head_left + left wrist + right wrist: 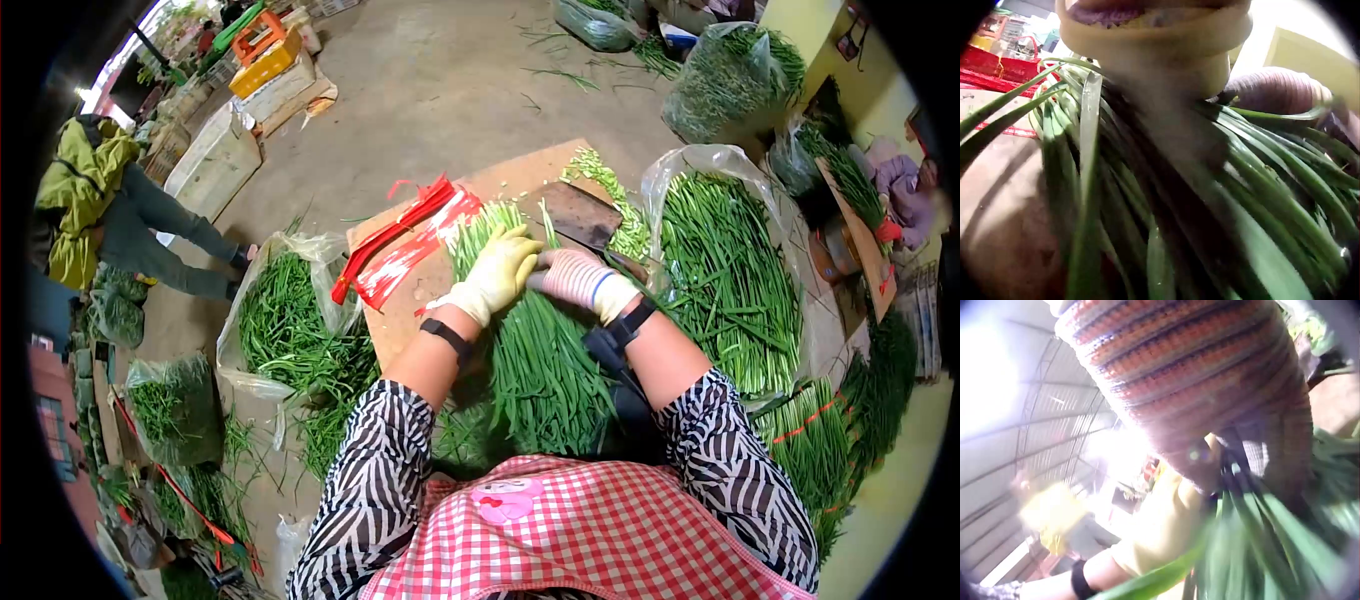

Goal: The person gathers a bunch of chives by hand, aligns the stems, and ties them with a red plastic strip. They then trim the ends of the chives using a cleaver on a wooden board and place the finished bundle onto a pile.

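A large bunch of long green leafy stalks (550, 370) lies across the board, its pale ends pointing away from the body. The left hand (495, 270), in a yellowish glove, lies over the bunch near the pale ends, fingers bent round its top. Close beside it, the right hand (583, 282) in a striped glove grips the bunch's right side. In the right wrist view leaves (1254, 544) come out from under the curled striped fingers (1197, 381). The left wrist view shows the left hand (1154, 56) above the leaves (1272, 181); its fingertips are hidden.
On the wooden board (400, 325) lie red ties (405, 235) and a dark flat blade (575, 213), with cut pale ends (628, 225) beside it. Open plastic bags of green stalks stand left (290, 310) and right (730, 280). A person in a yellow-green jacket (85, 190) stands at the left.
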`<state>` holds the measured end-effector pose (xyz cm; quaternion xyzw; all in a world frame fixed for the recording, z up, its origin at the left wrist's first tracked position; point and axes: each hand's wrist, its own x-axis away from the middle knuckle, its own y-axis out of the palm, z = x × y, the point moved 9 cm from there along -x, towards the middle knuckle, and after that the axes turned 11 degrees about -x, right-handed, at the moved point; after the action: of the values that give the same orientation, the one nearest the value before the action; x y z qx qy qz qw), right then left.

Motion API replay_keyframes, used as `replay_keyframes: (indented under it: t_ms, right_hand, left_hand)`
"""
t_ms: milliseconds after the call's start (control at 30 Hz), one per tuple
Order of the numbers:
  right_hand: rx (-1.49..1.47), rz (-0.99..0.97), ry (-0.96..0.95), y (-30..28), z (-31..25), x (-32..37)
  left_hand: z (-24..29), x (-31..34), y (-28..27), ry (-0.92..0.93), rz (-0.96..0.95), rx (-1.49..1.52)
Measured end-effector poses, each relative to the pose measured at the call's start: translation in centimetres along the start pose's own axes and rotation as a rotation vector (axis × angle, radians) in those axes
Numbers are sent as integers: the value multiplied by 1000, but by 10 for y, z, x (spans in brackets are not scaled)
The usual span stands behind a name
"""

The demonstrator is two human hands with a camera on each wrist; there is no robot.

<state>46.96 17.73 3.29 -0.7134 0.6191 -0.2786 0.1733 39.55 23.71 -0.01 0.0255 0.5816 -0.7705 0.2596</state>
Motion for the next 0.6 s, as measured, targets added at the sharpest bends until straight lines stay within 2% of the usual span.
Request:
replay_keyframes:
  t_ms: [33,67,100,133,200,367,467,500,533,600]
  right_hand:
    - [114,-68,163,-12,12,-1]
    - [-100,91,398,-24,66,-9]
    - [10,229,321,-44,90,-12]
    - [117,367,245,-59,102,-10]
    - [159,329,360,-50,118,-8]
    - [193,228,509,-31,108,-16]
    - [129,358,450,-33,120,-27]
    - [37,403,332,-36,113,-28]
    - [-224,409,222,-30,117,-34]
    - [-296,471,102,-25,112,-38]
  left_hand:
    - [1,0,-1,24,4,1]
    - [2,0,-2,44,9,0]
    - [2,1,-2,51,53,-35]
    - [4,-5,-3,43,-20,-11]
    - [5,-14,-3,-32,-64,-8]
    - [21,-38,-4,78,-58,-235]
    - [26,-47,0,100,-116,-271]
    - [26,-48,1,106,-129,-264]
    - [26,-47,2,111,-142,-255]
    - [21,-46,4,82,-183,-242]
